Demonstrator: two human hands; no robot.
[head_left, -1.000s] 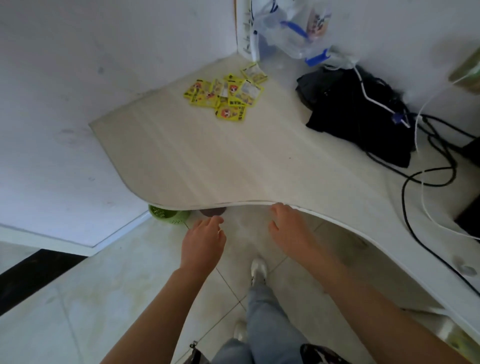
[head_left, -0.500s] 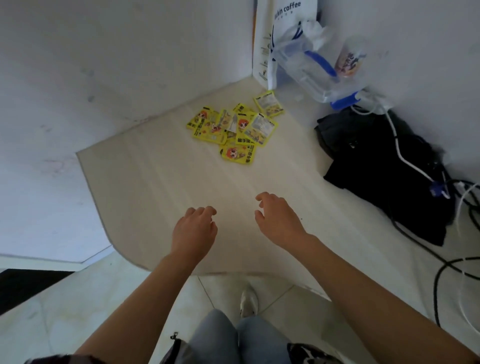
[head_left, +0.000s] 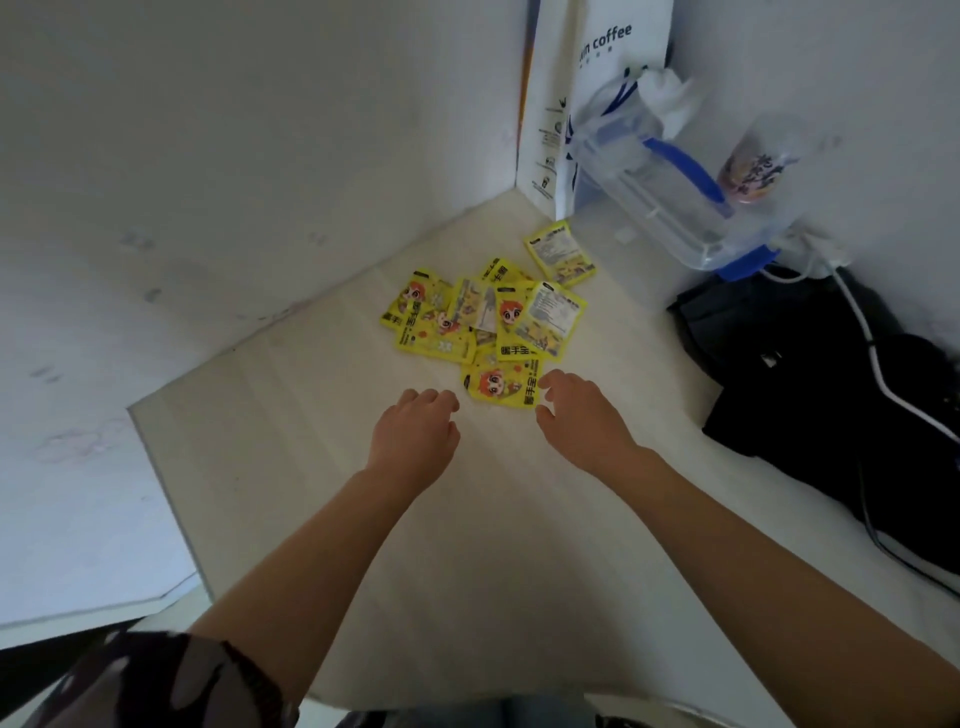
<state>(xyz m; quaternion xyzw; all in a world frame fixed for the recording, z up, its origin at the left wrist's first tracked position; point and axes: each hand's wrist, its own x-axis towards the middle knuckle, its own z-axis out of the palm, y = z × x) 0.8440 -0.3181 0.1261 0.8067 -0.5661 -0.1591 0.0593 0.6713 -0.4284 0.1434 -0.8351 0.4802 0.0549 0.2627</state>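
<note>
Several yellow snack packets (head_left: 485, 317) with a cartoon face lie in a loose pile on the pale wooden table (head_left: 291, 426), near its back corner. The nearest packet (head_left: 501, 387) lies flat at the pile's front. My left hand (head_left: 415, 436) hovers just left of that packet with fingers loosely curled, holding nothing. Just right of the same packet, my right hand (head_left: 582, 415) has its fingers relaxed and its fingertips at the packet's edge. Both forearms stretch across the table.
A white paper coffee bag (head_left: 566, 104) stands in the corner. Beside it is a clear plastic bag (head_left: 670, 176) with blue handles and a cup (head_left: 753, 166). A black bag (head_left: 831, 395) with white and black cables lies at the right. Walls close in left and back.
Both hands have moved forward from the table's front edge across the tabletop to the packet pile. The view has come closer to the corner.
</note>
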